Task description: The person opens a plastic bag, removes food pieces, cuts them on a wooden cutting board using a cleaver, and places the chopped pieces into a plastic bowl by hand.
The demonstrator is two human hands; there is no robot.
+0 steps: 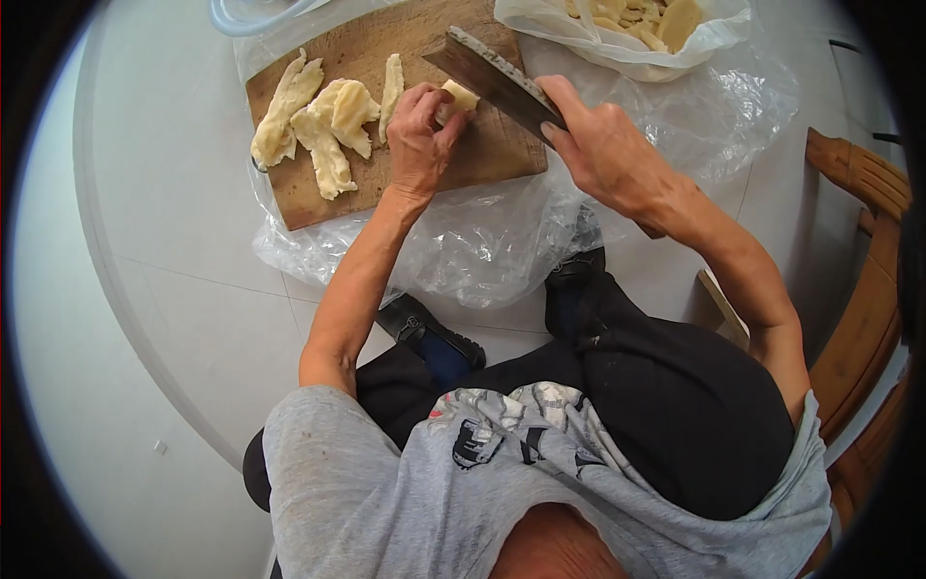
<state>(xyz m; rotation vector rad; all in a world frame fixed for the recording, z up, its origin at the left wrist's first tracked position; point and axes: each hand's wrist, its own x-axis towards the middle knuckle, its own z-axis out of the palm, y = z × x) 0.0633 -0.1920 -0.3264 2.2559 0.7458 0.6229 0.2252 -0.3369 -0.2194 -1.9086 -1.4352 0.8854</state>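
Note:
My right hand [610, 145] is wrapped round the handle of a cleaver [490, 81], its blade slanting up to the left over a wooden cutting board [473, 159]. With curled fingers, my left hand [424, 135] holds a pale yellow chunk [461, 98] against the board, just left of the blade; the fingers partly cover it. Beside that hand lies a narrow pale yellow strip [392, 92]. Farther left on the board are larger ragged pale yellow pieces [333, 125], one of them long [286, 108] and near the board's left edge.
Under the board spreads clear plastic sheeting [463, 246] on the tiled floor. A white plastic bag [656, 63] holding pale yellow slices [632, 21] stands at the upper right. Wooden furniture [858, 280] is at the right. A pale blue rim [253, 24] shows at the top left.

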